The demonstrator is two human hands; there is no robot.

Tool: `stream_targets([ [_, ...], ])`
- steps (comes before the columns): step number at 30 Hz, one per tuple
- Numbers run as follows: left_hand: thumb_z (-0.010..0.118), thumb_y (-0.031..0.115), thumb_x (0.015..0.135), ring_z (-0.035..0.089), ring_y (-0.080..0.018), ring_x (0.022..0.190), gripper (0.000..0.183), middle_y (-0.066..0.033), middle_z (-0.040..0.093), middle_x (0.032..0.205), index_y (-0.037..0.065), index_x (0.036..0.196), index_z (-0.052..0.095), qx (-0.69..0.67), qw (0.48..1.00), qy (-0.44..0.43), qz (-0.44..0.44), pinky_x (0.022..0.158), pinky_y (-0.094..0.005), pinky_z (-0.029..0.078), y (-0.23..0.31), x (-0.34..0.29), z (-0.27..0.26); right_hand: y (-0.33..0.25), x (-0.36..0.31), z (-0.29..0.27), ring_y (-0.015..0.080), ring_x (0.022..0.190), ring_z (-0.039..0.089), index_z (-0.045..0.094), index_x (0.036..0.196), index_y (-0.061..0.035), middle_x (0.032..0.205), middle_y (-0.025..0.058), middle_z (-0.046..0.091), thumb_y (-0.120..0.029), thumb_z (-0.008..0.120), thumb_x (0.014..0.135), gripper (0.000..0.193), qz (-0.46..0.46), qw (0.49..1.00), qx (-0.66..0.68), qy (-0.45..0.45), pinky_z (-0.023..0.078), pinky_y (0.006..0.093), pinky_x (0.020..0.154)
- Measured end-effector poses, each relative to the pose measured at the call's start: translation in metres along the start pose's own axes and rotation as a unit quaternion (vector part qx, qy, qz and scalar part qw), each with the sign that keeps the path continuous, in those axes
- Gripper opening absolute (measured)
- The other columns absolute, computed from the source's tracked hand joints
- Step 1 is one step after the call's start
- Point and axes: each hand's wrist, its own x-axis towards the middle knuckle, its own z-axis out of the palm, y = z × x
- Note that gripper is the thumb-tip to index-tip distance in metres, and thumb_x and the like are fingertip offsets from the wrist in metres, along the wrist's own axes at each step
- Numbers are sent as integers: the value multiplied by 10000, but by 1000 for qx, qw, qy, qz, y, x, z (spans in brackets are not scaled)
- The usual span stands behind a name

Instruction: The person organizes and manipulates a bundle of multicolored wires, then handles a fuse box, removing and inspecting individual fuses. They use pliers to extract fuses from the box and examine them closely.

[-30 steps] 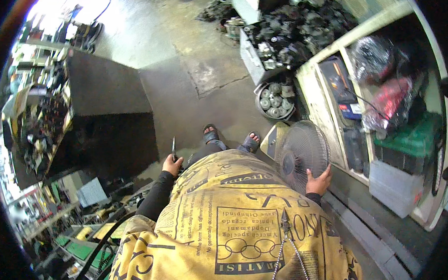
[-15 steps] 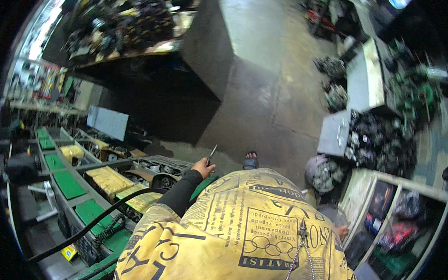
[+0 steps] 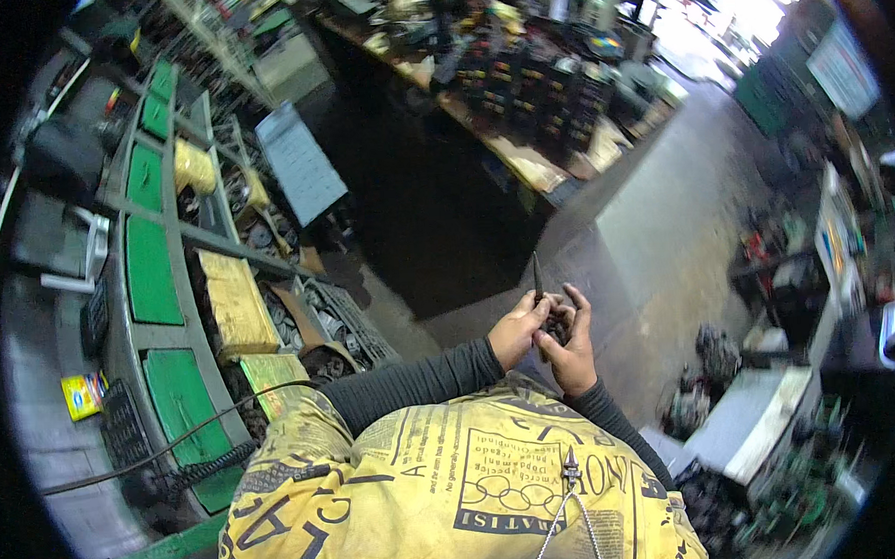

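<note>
Both hands meet in front of the torso. Left hand (image 3: 518,328) pinches a thin dark tool (image 3: 537,276), long axis near vertical, tip pointing away toward the floor (image 3: 665,230). Right hand (image 3: 573,346) cups a small dark part (image 3: 557,327), fingers curled, touching the left. Tool sits just above the part.
</note>
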Motion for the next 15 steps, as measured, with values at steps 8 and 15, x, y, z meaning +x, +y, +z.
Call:
stream_targets([
  [8,489,362,973,443,-263,1256,549,-133,404,1415,146,1448,316,42,982,182,-4,1037,-447,349,109,25,-96,-19,175,7,176,940,521,353,1150,-46,992,119,507,-7,631,729,506,104,966,-196,-131,434,312,855],
  [15,535,287,910,409,-417,1266,689,-225,375,1418,38,1465,212,-327,795,511,35,1062,-538,337,122,54,-368,-21,274,13,232,623,516,606,849,43,714,179,538,-136,689,781,208,128,860,-322,-376,429,337,594],
])
